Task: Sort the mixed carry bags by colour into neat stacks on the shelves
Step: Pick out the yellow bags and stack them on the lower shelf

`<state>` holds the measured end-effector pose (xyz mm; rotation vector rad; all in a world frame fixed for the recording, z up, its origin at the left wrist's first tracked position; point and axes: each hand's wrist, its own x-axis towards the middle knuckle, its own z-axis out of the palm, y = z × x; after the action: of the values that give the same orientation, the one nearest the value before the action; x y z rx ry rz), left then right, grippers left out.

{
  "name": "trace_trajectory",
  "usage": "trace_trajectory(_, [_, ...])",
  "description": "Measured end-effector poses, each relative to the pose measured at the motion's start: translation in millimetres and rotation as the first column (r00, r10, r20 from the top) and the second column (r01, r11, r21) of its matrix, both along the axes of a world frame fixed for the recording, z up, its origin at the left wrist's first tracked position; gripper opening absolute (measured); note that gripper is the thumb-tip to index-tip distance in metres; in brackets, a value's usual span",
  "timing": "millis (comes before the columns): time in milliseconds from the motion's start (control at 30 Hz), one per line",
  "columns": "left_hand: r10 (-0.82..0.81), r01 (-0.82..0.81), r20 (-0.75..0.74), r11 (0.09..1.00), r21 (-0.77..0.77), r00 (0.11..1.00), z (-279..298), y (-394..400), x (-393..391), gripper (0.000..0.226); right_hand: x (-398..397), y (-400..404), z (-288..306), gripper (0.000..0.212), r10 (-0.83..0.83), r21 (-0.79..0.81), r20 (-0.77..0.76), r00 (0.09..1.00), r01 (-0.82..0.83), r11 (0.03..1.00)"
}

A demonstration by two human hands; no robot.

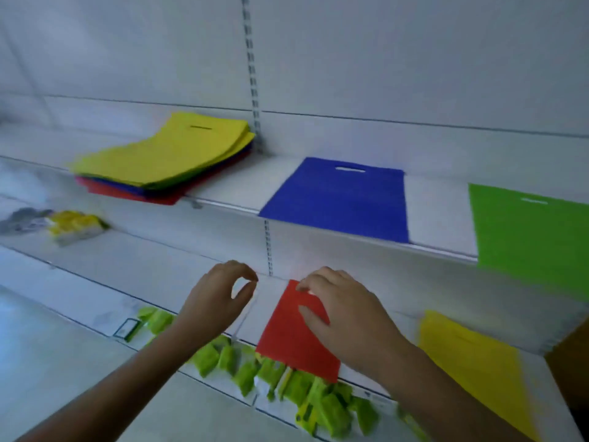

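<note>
Here the right hand pinches the red carry bag; left hand, fingers curled, holds nothing. Square it to the lower shelf front edge.

Red bag, blue bag, green bag, yellow bag; shelves white.

We see matt, cloth-like sheets w/ no gloss: red bag, blue bag, green bag, yellow bag and mixed pile. Shelves look smooth painted metal, semi-matt, as does slotted upright. Lime packets lower down look like glossy plastic; too blurred for us to be sure.
</note>
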<state>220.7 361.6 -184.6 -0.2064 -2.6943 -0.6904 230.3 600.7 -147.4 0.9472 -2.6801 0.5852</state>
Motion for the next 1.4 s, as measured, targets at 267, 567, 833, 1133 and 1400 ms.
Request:
trace_trajectory(267, [0.242,-0.221,-0.2,0.968,0.119,0.95,98,-178,104,0.008,23,-171,87,0.028,0.133,-0.066,-0.128,0.983,-0.143,0.988])
trace_trajectory(567, [0.185,-0.118,-0.365,0.973,0.2,0.912,159,-224,51,0.01,-61,-240,132,0.026,0.037,-0.11,-0.077,0.996,-0.045,0.993])
trace_trajectory(833, [0.049,-0.041,-0.231,0.998,0.04,0.972,174,-274,-103,0.019,-190,-264,129,0.033,-0.146,0.098,-0.087,0.985,0.154,0.983])
trace_trajectory(1133, [0.125,-0.074,0.158,0.953,-0.295,0.979,176,-327,-235,0.045,-259,-273,136,0.044,-0.408,0.478,-0.148,0.901,0.426,0.768])
trace_trajectory(1400, [-0.03,0.158,0.292,0.891,-0.426,0.956,152,-347,-270,0.042,-268,-287,126,0.057,-0.522,0.475,-0.101,0.847,0.503,0.723])
